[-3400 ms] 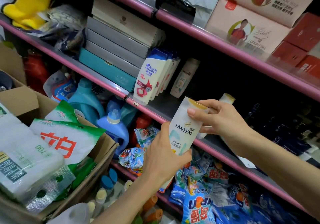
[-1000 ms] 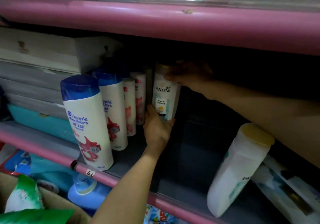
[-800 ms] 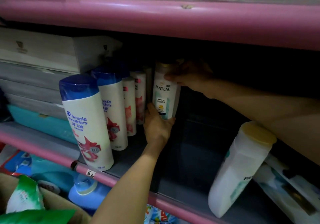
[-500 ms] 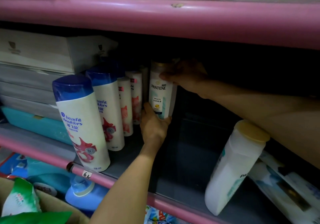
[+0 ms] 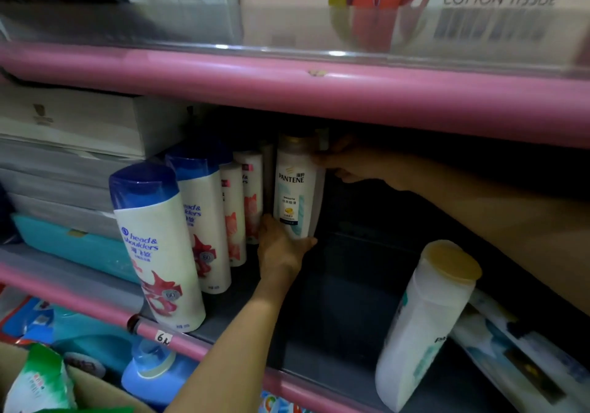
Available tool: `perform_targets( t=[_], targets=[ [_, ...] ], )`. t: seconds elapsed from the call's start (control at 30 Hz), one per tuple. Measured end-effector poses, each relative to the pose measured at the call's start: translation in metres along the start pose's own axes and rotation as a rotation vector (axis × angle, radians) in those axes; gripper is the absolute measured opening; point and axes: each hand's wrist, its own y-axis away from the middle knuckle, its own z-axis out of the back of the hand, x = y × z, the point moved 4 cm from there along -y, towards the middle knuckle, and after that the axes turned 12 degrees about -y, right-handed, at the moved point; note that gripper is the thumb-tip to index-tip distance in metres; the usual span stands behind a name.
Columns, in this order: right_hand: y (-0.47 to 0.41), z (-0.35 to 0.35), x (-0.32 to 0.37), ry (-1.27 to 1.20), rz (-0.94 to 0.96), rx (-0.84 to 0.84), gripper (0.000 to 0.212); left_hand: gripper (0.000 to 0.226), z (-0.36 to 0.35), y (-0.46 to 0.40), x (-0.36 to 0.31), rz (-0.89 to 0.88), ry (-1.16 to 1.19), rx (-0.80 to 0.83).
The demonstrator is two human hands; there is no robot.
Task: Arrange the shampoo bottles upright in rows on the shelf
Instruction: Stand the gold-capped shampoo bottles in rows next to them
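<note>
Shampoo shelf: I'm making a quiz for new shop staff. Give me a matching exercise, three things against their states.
Things:
1. Pantene bottle
2. front Head & Shoulders bottle
3. yellow-capped bottle

States:
A. leaning at the right, nobody touching it
B. standing at the front edge, blue cap
C. held by both hands far back on the shelf

Pairs: 1-C, 2-B, 3-A

A Pantene bottle (image 5: 295,189) is held upright deep on the grey shelf (image 5: 335,323), its base gripped by the left hand (image 5: 282,248) and its top by the right hand (image 5: 348,165). Beside it a row of Head & Shoulders bottles (image 5: 159,246) is seen. A second white bottle (image 5: 424,326) is tilted at the right.
</note>
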Motion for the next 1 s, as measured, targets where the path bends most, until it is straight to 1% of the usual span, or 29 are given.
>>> perform_targets(
  t=[0.03, 0.1, 0.17, 0.27, 0.37, 0.4, 0.5, 0.53, 0.6, 0.63, 0.7, 0.77, 0.83, 0.87, 0.93, 1.0],
  targets=[
    [0.006, 0.004, 0.000, 0.033, -0.053, 0.025, 0.022, 0.082, 0.002, 0.004, 0.002, 0.022, 0.002, 0.023],
    [0.025, 0.011, 0.002, 0.065, -0.100, 0.044, 0.026, 0.085, 0.006, 0.018, 0.004, 0.024, -0.012, 0.069],
    [0.050, 0.014, 0.002, 0.007, -0.118, 0.056, 0.025, 0.077, 0.014, 0.035, 0.004, -0.021, -0.021, 0.090],
    [0.096, 0.016, -0.004, -0.143, -0.153, 0.000, 0.018, 0.056, 0.026, 0.067, -0.001, -0.034, 0.001, 0.141],
    [0.137, 0.015, -0.009, -0.251, -0.163, -0.082, 0.025, 0.019, 0.037, 0.103, -0.009, -0.084, 0.079, 0.202],
    [0.149, 0.015, -0.009, -0.245, -0.152, -0.105, 0.025, 0.020, 0.041, 0.115, -0.014, -0.124, 0.087, 0.237],
    [0.183, 0.014, -0.007, -0.178, -0.060, -0.118, 0.025, 0.052, 0.047, 0.154, -0.028, -0.276, 0.119, 0.393],
    [0.193, 0.014, -0.007, -0.165, -0.042, -0.110, 0.028, 0.061, 0.047, 0.166, -0.032, -0.307, 0.147, 0.445],
    [0.207, 0.012, -0.007, -0.134, -0.030, -0.092, 0.039, 0.071, 0.043, 0.185, -0.037, -0.319, 0.152, 0.533],
    [0.212, 0.011, -0.007, -0.092, -0.018, -0.091, 0.044, 0.072, 0.040, 0.193, -0.040, -0.325, 0.119, 0.561],
    [0.219, 0.010, -0.006, 0.032, 0.040, -0.105, 0.049, 0.066, 0.035, 0.203, -0.045, -0.337, 0.048, 0.553],
    [0.223, 0.009, -0.007, 0.104, 0.101, -0.135, 0.048, 0.057, 0.034, 0.208, -0.053, -0.336, 0.030, 0.511],
    [0.224, 0.009, -0.009, 0.148, 0.097, -0.205, 0.049, 0.053, 0.032, 0.210, -0.058, -0.305, 0.019, 0.496],
    [0.225, 0.010, -0.011, 0.145, 0.074, -0.254, 0.051, 0.051, 0.031, 0.210, -0.059, -0.287, 0.004, 0.490],
    [0.226, 0.011, -0.013, 0.062, 0.026, -0.331, 0.053, 0.049, 0.031, 0.210, -0.060, -0.253, -0.018, 0.461],
    [0.227, 0.010, -0.015, 0.022, 0.011, -0.349, 0.052, 0.053, 0.033, 0.209, -0.058, -0.233, -0.026, 0.437]
  ],
)
